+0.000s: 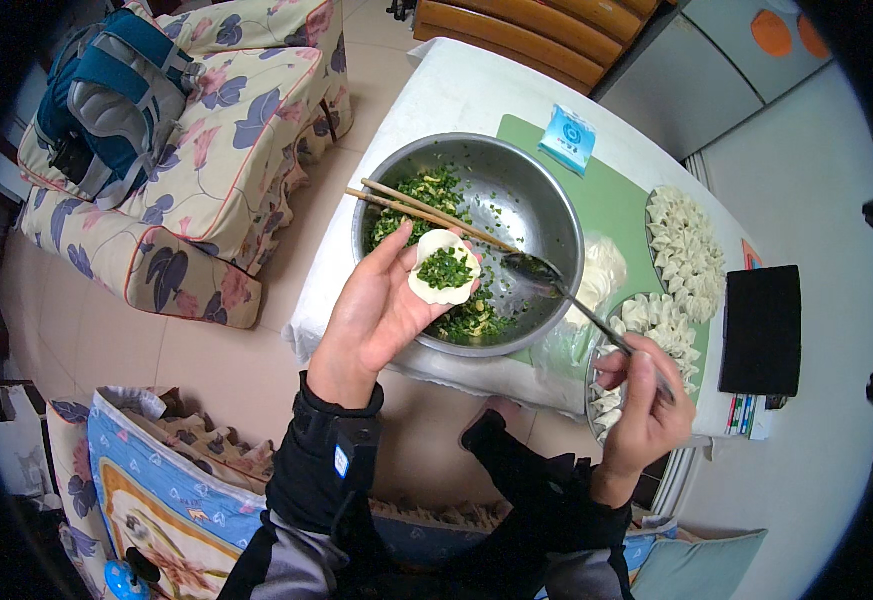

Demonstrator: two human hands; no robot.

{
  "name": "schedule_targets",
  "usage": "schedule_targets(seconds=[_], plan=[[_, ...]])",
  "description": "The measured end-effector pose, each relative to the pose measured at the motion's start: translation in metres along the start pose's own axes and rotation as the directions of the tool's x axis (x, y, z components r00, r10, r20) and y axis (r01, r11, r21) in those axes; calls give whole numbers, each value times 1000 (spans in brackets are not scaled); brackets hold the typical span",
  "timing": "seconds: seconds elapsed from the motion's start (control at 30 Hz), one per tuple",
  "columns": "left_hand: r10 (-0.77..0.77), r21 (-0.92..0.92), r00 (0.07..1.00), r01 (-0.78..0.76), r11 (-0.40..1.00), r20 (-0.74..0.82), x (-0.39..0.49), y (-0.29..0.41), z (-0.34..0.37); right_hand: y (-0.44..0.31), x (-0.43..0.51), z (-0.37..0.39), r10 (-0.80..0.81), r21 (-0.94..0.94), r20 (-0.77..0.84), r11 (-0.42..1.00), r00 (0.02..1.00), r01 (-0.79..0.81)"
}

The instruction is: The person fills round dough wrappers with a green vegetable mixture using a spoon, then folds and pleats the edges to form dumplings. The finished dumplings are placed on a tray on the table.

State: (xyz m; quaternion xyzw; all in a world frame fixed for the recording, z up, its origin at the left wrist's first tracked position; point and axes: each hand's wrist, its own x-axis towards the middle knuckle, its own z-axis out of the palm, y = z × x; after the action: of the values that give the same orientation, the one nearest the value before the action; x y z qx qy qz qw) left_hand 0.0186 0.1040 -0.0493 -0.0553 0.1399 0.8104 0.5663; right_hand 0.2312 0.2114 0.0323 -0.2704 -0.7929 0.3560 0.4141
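On the open palm of my left hand (pixel 384 304) rests a round dumpling wrapper (pixel 436 294) topped with chopped green filling (pixel 445 268). My right hand (pixel 650 409) grips the handle of a metal spoon (pixel 594 319), whose bowl is over the large steel mixing bowl (pixel 556 202). Green filling with yellow bits (pixel 429 191) lies along the mixing bowl's left and lower sides. A pair of wooden chopsticks (pixel 406 201) slants across its rim, the far ends inside. To the right of the mixing bowl, a clear plastic bag holds pale wrappers (pixel 601 274).
Folded dumplings fill round trays at the right, one farther back (pixel 684 251) and others nearer my right hand (pixel 654 319). A blue packet (pixel 569 139) lies on the green mat (pixel 620 199). A black flat object (pixel 760 330) is at the table's right edge. A floral sofa (pixel 211 150) stands left.
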Motion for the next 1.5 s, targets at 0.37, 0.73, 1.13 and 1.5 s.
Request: schedule_targets(seconds=[0.37, 0.73, 1.13, 1.5], plan=[[-84, 85, 995, 80, 993, 47, 1, -8, 4, -4, 1, 3, 60, 81, 145, 994, 988, -72], [-117, 81, 992, 114, 990, 34, 2, -10, 4, -6, 0, 3, 104, 105, 156, 987, 982, -121], [53, 35, 998, -52, 998, -34, -4, 4, 4, 17, 0, 21, -256, -241, 417, 894, 872, 377], [7, 90, 1000, -9, 996, 17, -3, -3, 11, 19, -12, 42, -89, -278, 726, 869, 682, 409]])
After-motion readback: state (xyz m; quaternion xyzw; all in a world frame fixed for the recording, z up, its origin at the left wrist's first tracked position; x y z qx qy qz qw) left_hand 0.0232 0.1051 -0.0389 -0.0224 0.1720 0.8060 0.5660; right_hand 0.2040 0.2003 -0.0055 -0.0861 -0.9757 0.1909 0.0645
